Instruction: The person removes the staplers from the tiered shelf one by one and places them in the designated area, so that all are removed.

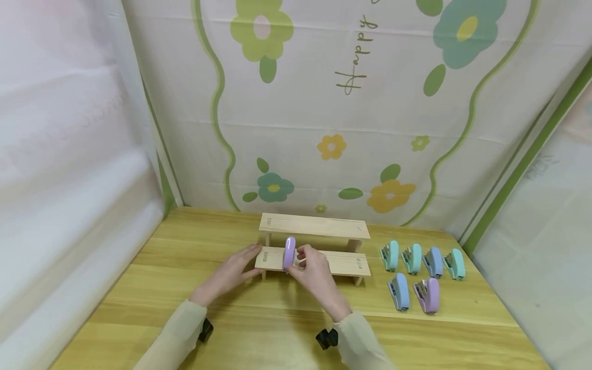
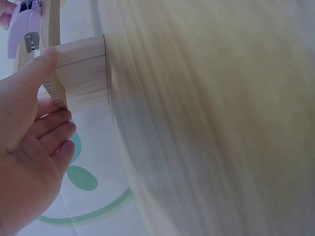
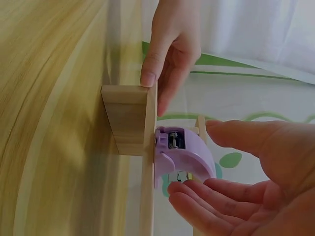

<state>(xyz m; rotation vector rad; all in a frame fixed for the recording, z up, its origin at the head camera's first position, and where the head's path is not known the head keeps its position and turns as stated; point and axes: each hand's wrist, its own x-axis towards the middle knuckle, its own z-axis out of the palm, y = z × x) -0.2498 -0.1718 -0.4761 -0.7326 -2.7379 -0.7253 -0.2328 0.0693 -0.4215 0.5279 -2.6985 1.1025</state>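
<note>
A purple stapler [image 1: 289, 253] stands on the lower board of a two-step wooden stand [image 1: 342, 263], left of its middle. My right hand [image 1: 314, 270] is right beside the stapler. In the right wrist view, the right thumb and fingers are spread apart around the raised end of the purple stapler [image 3: 184, 152], not closed on it; whether a fingertip touches it I cannot tell. My left hand [image 1: 233, 272] grips the left end of the lower board. In the left wrist view its thumb [image 2: 47, 56] lies on one edge and the fingers are at the far corner.
Right of the stand, several staplers stand in two rows: teal ones [image 1: 392, 255], blue ones [image 1: 400, 292] and a purple one [image 1: 431, 296]. The stand's higher board [image 1: 314, 225] is at the back, near a flowered cloth [image 1: 287, 108]. Cloth also hangs at both sides of the wooden table [image 1: 259, 334].
</note>
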